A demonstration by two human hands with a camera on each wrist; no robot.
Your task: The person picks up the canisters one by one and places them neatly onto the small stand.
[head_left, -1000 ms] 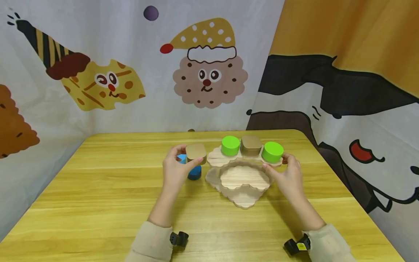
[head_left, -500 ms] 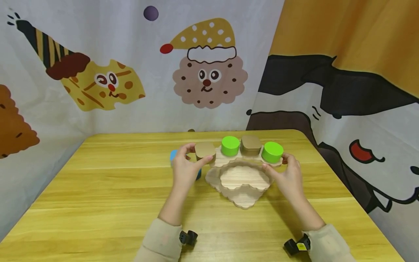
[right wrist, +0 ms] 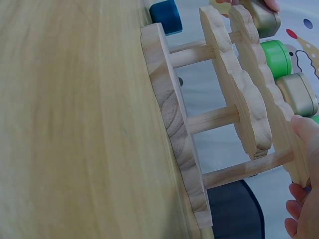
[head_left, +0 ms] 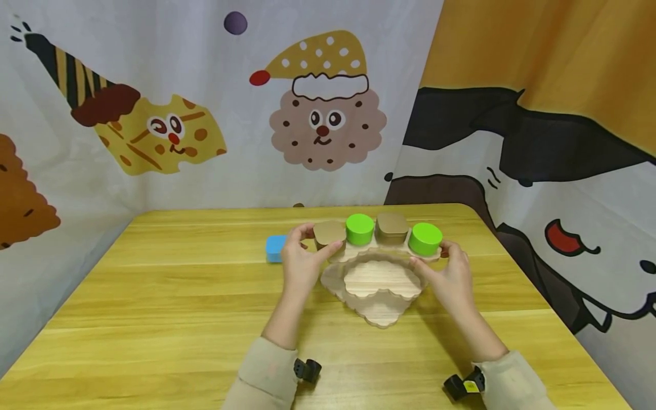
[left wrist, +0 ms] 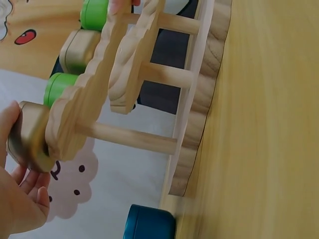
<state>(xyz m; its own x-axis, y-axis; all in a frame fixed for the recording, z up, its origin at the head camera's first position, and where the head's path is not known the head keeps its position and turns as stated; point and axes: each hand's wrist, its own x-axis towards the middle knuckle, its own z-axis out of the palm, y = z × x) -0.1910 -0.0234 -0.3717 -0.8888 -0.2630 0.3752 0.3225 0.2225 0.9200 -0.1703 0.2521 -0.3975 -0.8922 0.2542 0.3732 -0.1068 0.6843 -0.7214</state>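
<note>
A wooden tiered stand [head_left: 381, 279] with scalloped shelves stands on the table. Between thumb and fingers, my left hand [head_left: 303, 265] holds a gold tin [head_left: 328, 233] at the left end of the top shelf. In the left wrist view the base of this gold tin [left wrist: 32, 134] is right at the shelf's end. My right hand [head_left: 453, 279] grips the right end of that shelf, thumb in front. Along the shelf sit a green tin [head_left: 360, 229], another gold tin [head_left: 392, 228] and a second green tin [head_left: 425, 238]. The lower shelves hold nothing.
A light blue tin [head_left: 275, 249] lies on the table left of the stand. A darker blue tin [left wrist: 149, 222] stands near the stand's base, hidden behind my left hand in the head view. A printed curtain [head_left: 205, 68] hangs behind the table.
My left hand has moved right, bringing the gold tin from beside the stand to the top shelf's left end. My right hand keeps its grip, and the stand stays in place.
</note>
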